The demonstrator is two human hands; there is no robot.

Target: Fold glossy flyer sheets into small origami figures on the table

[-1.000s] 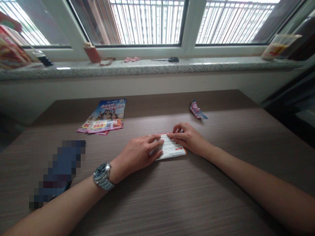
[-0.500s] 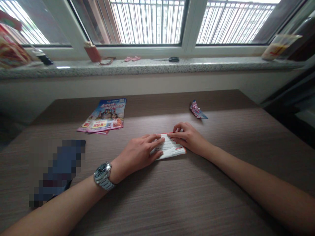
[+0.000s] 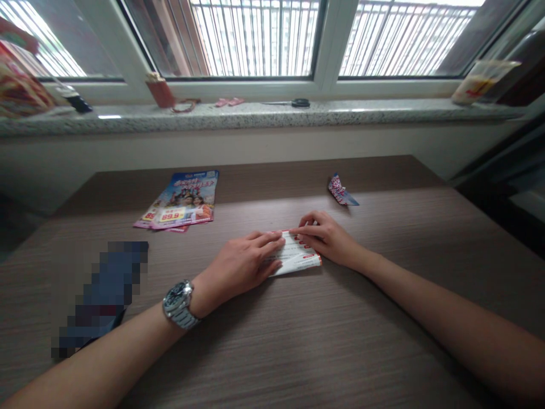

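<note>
A folded white paper with print and red edges lies on the wooden table. My left hand, with a metal watch at the wrist, rests flat over the paper's left part, its fingers spread. At the paper's far edge is my right hand, index finger stretched along the top fold and the other fingers curled, the thumb partly hidden. It touches the paper without visibly gripping it. Beyond my right hand sits a small folded piece of printed paper.
Colourful flyers lie at the back left of the table. A blurred-out dark blue object is beside my left forearm. The stone windowsill bears scissors, a red container and a plastic cup.
My right index finger has shifted slightly left along the paper's far edge. My left hand stays where it was.
</note>
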